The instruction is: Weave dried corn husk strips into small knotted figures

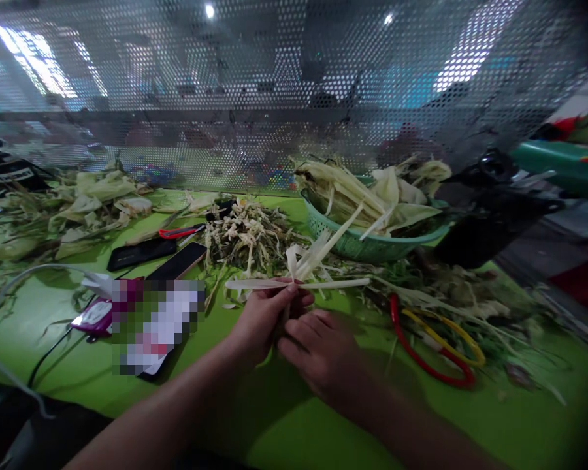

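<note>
At the far left of the green table, a loose heap of dried husks is sprawling toward the perforated screen, which is standing behind everything. Nearer the front edge, a white cable is curving around a purple device, and a blurred-out patch is covering whatever is lying beside it. Above that patch, a dark phone and a second phone are lying close together, with a red-and-black tool just beyond them.

Next comes a pile of pale trimmings, sitting a little beyond the hands. The left hand is pinching pale husk strips between thumb and fingers; one strip is running sideways past both sides of the grip, and others are slanting up and to the right from the fingertips. The right hand is curling its fingers just below and beside the left one, near the lower part of the bundle; whether it is gripping anything cannot be told.

Beyond the strips, a green basket is holding more husks. Farther right, red and yellow looped handles are lying near tangled plant scraps, while a black machine is standing behind.
</note>
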A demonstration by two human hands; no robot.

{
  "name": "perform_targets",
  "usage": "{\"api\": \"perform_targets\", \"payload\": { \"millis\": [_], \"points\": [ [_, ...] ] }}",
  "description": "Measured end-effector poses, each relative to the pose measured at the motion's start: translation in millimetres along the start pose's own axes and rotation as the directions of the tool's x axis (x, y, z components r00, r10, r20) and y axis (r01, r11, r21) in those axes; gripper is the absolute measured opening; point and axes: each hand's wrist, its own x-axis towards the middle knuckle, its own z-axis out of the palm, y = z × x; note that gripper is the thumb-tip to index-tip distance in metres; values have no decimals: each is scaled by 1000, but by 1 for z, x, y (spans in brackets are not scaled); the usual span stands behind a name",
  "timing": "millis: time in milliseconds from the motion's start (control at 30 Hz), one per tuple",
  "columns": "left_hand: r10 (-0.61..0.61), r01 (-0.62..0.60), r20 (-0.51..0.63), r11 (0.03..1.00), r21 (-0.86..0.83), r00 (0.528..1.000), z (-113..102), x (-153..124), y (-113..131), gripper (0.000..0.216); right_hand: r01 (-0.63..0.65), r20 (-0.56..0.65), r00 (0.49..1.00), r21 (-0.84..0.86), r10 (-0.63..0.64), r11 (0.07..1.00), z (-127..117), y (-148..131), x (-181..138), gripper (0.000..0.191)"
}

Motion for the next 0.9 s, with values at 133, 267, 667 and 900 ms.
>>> {"api": "perform_targets", "payload": {
  "millis": [133,267,667,900],
  "points": [
    [69,-68,-15,996,52,997,-2,2,0,30,23,10,1000,65,-24,998,-10,-4,-2,21],
    [144,-143,9,974,174,990,-2,0,2,30,-41,-84,995,178,57,983,-23,-1,-3,15],
    [45,-85,138,950,299,989,0,-6,0,26,-642,-117,616,497,779,584,-26,44,-9,12],
    [17,-87,191,928,363,981,-1,-9,0,28,-701,17,520,580,854,416,-19,48,-11,19]
  ]
}}
